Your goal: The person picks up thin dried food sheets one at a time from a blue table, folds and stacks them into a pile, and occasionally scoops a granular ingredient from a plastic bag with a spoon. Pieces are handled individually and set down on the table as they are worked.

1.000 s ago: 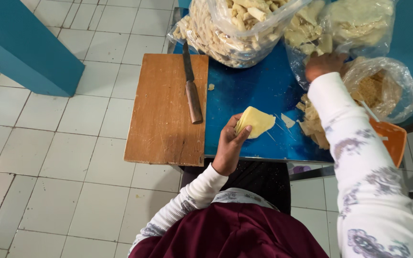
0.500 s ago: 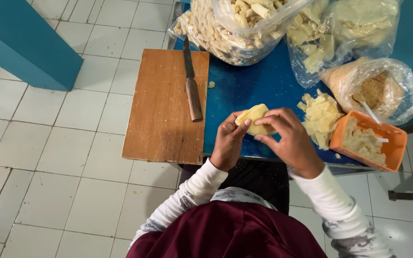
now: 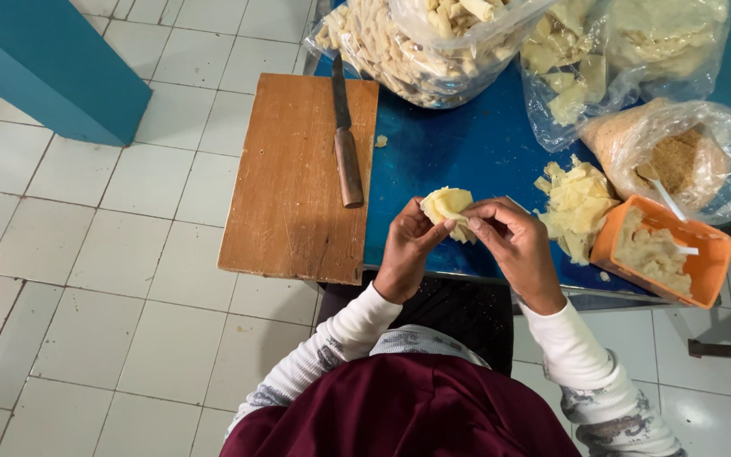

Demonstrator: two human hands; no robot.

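Item, as I see it from here: pale yellow wrapper (image 3: 447, 206), held above the near edge of the blue table (image 3: 458, 144). My left hand (image 3: 408, 250) cups it from below; my right hand (image 3: 513, 245), which a second ago was off at the bags, has come in and now pinches its right side, so both hands are closed on it and folding is under way. Nearby: wrapper stack (image 3: 577, 203), orange tub (image 3: 662, 250), wooden board (image 3: 298, 182) with knife (image 3: 346, 140), idle.

knife (image 3: 345, 144) on board (image 3: 289, 186), tub (image 3: 662, 251) right of wrappers (image 3: 575, 203)
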